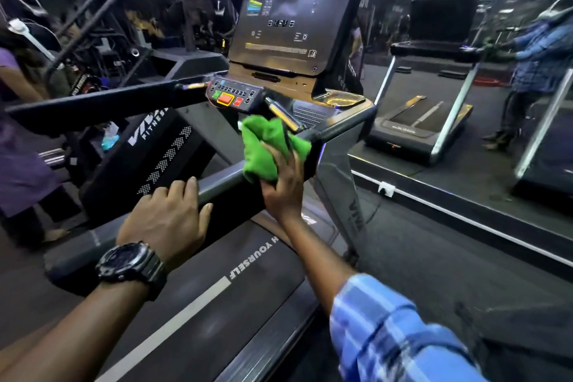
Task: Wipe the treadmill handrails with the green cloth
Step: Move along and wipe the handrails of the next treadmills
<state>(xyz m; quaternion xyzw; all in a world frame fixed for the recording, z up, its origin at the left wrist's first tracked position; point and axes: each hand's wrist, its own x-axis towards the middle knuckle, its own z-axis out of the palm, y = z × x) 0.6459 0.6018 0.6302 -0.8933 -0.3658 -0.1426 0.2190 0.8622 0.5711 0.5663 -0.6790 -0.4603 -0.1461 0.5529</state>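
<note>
Gym mirror (pixel 465 102) beside treadmill console (pixel 297 18).

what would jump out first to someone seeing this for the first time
The bright green cloth at centre, gripped by the right hand against the treadmill handrail. Just left of it, the left hand rests on the same rail, a black watch on its wrist. Behind stands the large dark console screen.

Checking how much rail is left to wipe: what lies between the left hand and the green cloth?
In the head view, only a bare stretch of grey handrail lies between the left hand and the green cloth.
</note>
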